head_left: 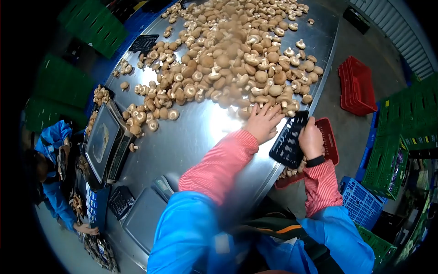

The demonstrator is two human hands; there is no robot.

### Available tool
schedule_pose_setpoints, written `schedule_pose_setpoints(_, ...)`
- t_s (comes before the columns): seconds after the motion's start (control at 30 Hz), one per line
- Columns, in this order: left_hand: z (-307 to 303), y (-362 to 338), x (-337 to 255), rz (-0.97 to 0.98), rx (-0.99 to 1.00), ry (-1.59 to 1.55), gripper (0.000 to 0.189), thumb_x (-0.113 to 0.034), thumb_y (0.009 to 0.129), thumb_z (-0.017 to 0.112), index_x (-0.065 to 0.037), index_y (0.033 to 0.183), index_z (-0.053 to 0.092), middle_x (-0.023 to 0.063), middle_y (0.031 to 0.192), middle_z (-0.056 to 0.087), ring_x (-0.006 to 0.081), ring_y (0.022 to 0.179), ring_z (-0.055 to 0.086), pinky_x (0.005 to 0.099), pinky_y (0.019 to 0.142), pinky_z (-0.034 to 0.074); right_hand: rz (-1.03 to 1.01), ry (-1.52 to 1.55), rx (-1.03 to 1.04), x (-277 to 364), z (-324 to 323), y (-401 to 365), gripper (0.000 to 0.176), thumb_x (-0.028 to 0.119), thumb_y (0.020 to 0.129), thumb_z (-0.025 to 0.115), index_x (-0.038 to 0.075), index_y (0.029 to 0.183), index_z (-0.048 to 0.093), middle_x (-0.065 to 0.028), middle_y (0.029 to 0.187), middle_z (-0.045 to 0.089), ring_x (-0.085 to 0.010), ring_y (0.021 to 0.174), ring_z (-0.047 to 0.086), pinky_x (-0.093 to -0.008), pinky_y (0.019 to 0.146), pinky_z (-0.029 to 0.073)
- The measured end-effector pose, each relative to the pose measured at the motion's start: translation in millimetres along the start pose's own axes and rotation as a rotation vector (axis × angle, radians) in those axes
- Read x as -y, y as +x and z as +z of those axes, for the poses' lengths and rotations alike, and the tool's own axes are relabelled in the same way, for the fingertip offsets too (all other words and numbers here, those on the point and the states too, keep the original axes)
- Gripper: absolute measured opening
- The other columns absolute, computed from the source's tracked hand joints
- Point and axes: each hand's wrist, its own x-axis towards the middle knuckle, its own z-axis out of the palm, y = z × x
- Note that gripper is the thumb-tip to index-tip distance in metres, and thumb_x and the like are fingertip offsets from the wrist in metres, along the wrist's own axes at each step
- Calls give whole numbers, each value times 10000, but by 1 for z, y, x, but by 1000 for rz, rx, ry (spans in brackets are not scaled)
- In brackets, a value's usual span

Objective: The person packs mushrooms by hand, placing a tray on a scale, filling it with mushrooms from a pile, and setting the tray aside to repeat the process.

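Observation:
A big heap of brown mushrooms [228, 59] with pale stems covers the far part of the metal table [191, 132]. My left hand [264, 122] lies at the near edge of the heap, its fingers stretched out against the mushrooms. In my right hand [311, 139] is a black slotted plastic tray [291, 140], gripped by its right side and tilted at the table's right edge. The tray's inside is only partly visible. Below it, partly hidden, stands a red crate [329, 139] with mushrooms in it.
Weighing scales [102, 141] stand on the left, with another platform [146, 219] nearer me. Across the table a co-worker in a blue jacket [57, 192] reaches down. An empty red crate [358, 86], a blue crate [360, 201] and green crates [385, 166] stand at right.

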Motion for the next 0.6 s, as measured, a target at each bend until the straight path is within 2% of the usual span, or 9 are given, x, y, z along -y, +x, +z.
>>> schedule_pose_setpoints(0.07,-26,-7,3,32,-2,-122,658,-249,776,726,-201,1387,486,105,1489,391,328,1353,386,576,1093,285,20,116,-71,2,22,15,278,55,862,545,-36,1114,471,-283,729,643,-463,696,639,-551,615,499)
schedule_pose_setpoints(0.1,-34,-18,3,77,-116,-103,765,-251,720,782,-189,1408,454,126,1401,443,324,1324,408,545,1065,335,19,148,-64,6,26,20,327,72,881,549,-28,1179,460,-285,733,644,-473,708,635,-553,628,494)
schedule_pose_setpoints(0.2,-57,-53,20,-158,-204,-149,908,-373,673,827,-140,1441,402,172,1317,452,364,1246,442,512,1032,381,-57,383,-166,-10,66,41,370,107,911,556,-24,1242,457,-307,808,646,-493,779,631,-541,673,500)
schedule_pose_setpoints(0.3,-54,-74,37,-681,-314,-80,1102,-492,597,858,-65,1470,338,226,1269,430,400,1163,462,477,1017,403,-58,441,-73,8,65,58,415,110,911,568,-30,1284,453,-324,894,642,-504,865,616,-529,740,497)
schedule_pose_setpoints(0.4,-43,-78,51,-748,4,-317,1222,-574,567,851,-18,1492,278,261,1248,406,427,1143,460,470,1020,399,-111,550,-86,10,102,69,438,128,915,581,-17,1306,447,-325,980,639,-483,941,620,-495,787,505)
schedule_pose_setpoints(0.43,-56,-67,39,-821,22,-282,1080,-316,616,884,-74,1473,273,261,1221,436,411,1190,450,484,975,433,-133,614,-41,16,107,70,425,130,920,574,0,1305,453,-320,997,639,-480,956,618,-487,801,504)
schedule_pose_setpoints(0.53,-56,-62,42,-862,-115,-503,1112,-244,607,892,-35,1480,235,246,1214,442,396,1217,450,466,1014,430,-131,731,34,40,111,69,353,140,951,526,40,1286,477,-298,1041,641,-474,992,609,-476,831,496)
schedule_pose_setpoints(0.57,-55,-63,39,-813,-250,-743,1149,-195,594,901,-13,1488,203,237,1239,437,381,1226,454,446,1048,421,-134,781,42,49,113,65,337,155,961,515,40,1276,483,-295,1038,641,-476,991,608,-478,830,494)
schedule_pose_setpoints(0.6,-52,-62,32,-800,-247,-1011,1153,-194,597,901,-14,1492,197,237,1255,431,381,1227,454,441,1051,419,-139,831,46,56,113,64,323,170,971,505,39,1267,488,-292,1035,642,-477,989,607,-480,829,492)
